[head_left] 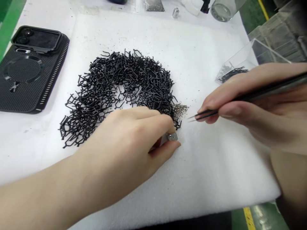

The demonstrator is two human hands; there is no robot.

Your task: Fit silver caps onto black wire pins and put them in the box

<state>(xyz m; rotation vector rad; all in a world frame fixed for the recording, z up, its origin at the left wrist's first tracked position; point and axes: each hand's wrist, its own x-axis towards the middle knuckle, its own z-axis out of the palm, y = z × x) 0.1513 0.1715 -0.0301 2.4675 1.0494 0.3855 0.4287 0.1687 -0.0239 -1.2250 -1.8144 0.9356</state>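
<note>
My left hand (134,137) is closed, with a small grey metal block (172,137) between thumb and fingers. Beyond that hand, a curved heap of thin, bent black pieces (134,73) lies on the white foam sheet (203,179). At the heap's right end is a little pile of tiny brassy bits (180,110). My right hand (259,99) grips dark tweezers (259,89) like a pen. Their fine tips point left, slightly apart, beside the brassy bits, and I see nothing between them.
On the left lies a black phone in a ribbed case (24,73). A clear box (240,64) with black pieces stands at the right. Along the back are a bag of small grains (153,4), another metal block (175,12) and a clear jar (220,11).
</note>
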